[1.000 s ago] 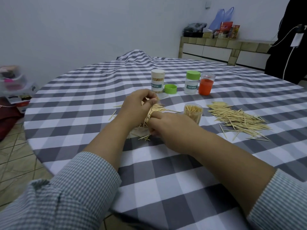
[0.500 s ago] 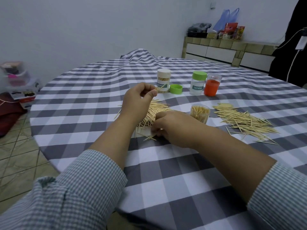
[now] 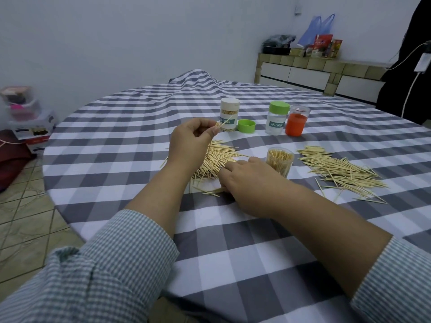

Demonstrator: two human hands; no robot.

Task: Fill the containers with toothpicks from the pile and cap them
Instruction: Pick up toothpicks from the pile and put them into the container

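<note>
While I look down from the head camera, a round table under a grey and white checked cloth fills most of the frame. White walls stand behind it, a tiled counter with bags and boxes sits at upper right, and tiled floor shows at lower left.

Near the table's centre I see a white-capped container packed with toothpicks, a loose green cap just right of it, a green-capped container whose contents I cannot make out, and a clear cup with an orange lower part touching its right side. Closer to me stands an open container, uncapped and full of upright toothpicks.

One pile of toothpicks lies at centre between my hands; a second pile spreads at right.

My left hand is raised, thumb and fingertips pinching a few toothpicks. My right hand rests low on the near pile, fingers curled down; whether they grip any I cannot tell.
</note>
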